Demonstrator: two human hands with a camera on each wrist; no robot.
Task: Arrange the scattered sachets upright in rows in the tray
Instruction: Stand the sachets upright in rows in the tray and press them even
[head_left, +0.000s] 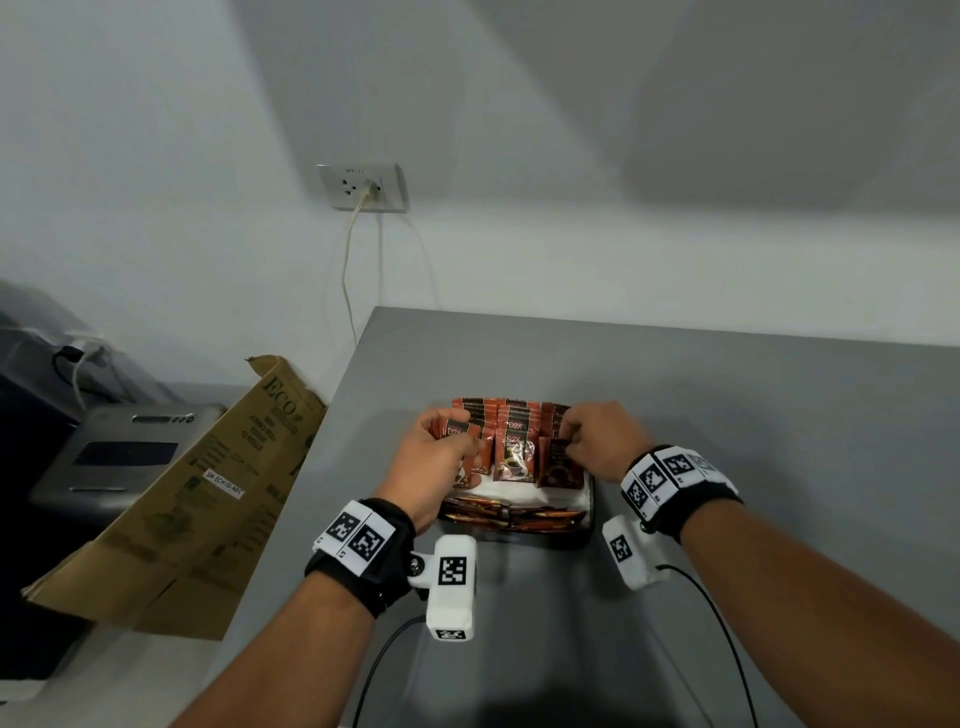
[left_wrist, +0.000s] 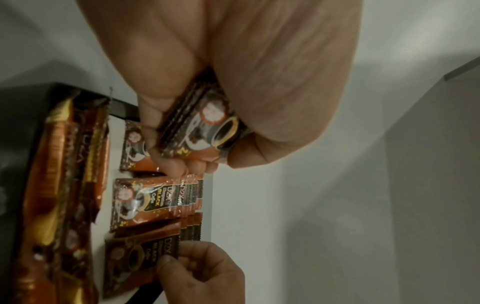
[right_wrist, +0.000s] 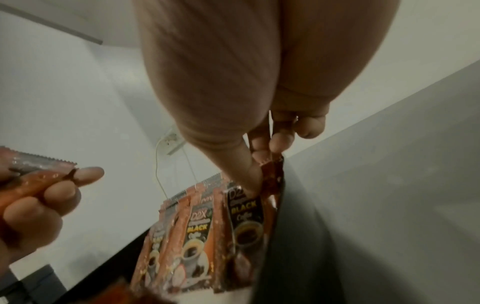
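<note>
A dark tray (head_left: 589, 512) on the grey counter holds orange-brown coffee sachets (head_left: 513, 452) standing upright in rows; more sachets (head_left: 511, 514) lie flat along its near side. My left hand (head_left: 441, 447) is over the tray's left part and grips a small stack of sachets (left_wrist: 205, 127) between thumb and fingers. My right hand (head_left: 587, 434) is at the right row, thumb and fingers pinching the top edge of an upright sachet (right_wrist: 271, 176). The front sachet (left_wrist: 145, 253) of that row stands dark beside it.
The grey counter (head_left: 727, 415) runs to the wall behind. A folded cardboard box (head_left: 208, 499) leans off the counter's left edge, a grey machine (head_left: 119, 452) beyond it. A wall socket (head_left: 363, 187) with a hanging cable is above. Wrist camera cables (head_left: 717, 613) trail toward me.
</note>
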